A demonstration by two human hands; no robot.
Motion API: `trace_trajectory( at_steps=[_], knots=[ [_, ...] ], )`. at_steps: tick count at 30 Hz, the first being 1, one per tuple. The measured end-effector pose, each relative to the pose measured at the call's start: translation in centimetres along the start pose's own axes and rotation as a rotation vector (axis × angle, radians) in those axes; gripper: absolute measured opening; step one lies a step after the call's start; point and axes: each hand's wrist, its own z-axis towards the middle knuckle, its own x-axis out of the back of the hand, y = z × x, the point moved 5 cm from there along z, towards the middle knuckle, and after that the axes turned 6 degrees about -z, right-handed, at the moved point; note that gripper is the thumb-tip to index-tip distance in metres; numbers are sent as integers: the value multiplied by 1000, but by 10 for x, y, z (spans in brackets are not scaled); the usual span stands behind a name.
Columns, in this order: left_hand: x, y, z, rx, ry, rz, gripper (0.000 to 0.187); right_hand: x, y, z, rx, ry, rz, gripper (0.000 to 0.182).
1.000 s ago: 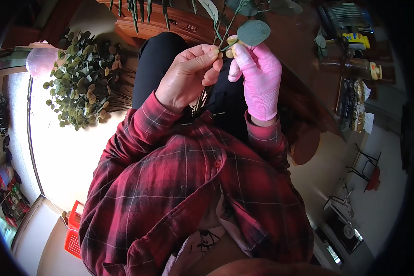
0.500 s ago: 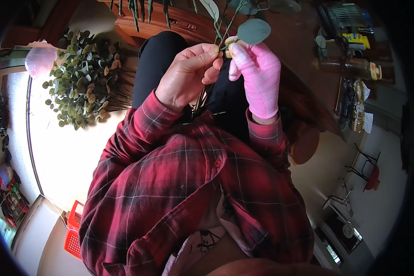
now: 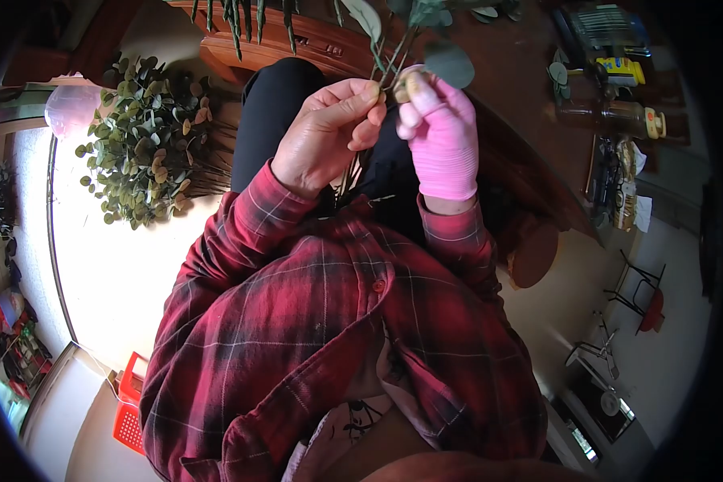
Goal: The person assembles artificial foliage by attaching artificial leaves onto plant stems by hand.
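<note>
A person in a red plaid shirt (image 3: 329, 337) is sitting and holding a leafy sprig (image 3: 394, 48) up in front of the chest, close under the head camera, a height that seems chosen so the thin stems can be seen and worked with the fingertips. The bare left hand (image 3: 325, 136) is curling around the sprig, thumb and forefinger pinching narrowly near the top while the lower stems are running down through the palm toward the lap, so the bunch is staying gathered and upright. The right hand (image 3: 442, 136), wearing a pink glove, is meeting it from the other side, its fingertips closing tightly on the same stem just below a round grey-green leaf (image 3: 450, 64); the grip there is nearly shut, with only the stem between the pads, and whether anything else is tucked in it cannot be told. Both hands are touching at the fingertips, above the dark trousers. A large bundle of similar sprigs (image 3: 145, 145) is lying on the pale floor to the person's left, within reach. A dark wooden table (image 3: 530, 72) beyond the hands is carrying loose leaves and a yellow-capped bottle (image 3: 618, 116), and a red basket (image 3: 128, 402) is sitting on the floor behind.
</note>
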Motion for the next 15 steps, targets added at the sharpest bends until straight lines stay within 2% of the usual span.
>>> trace_trajectory(
  at_steps=[2,5,9,13,15],
  knots=[
    [3,3,-1,-8,-22,-15,15,7,-1,4,-4,7,90,13],
    [1,3,-2,-12,-10,-4,15,6,-1,2,-82,-138,174,14],
    [3,3,-1,-14,0,-9,15,7,2,4,-107,-202,256,15],
    [3,5,-3,-16,67,2,15,11,-4,5,-48,-209,136,16],
    [2,6,-4,-27,93,6,15,22,-9,6,-29,-119,32,17]
  ],
)
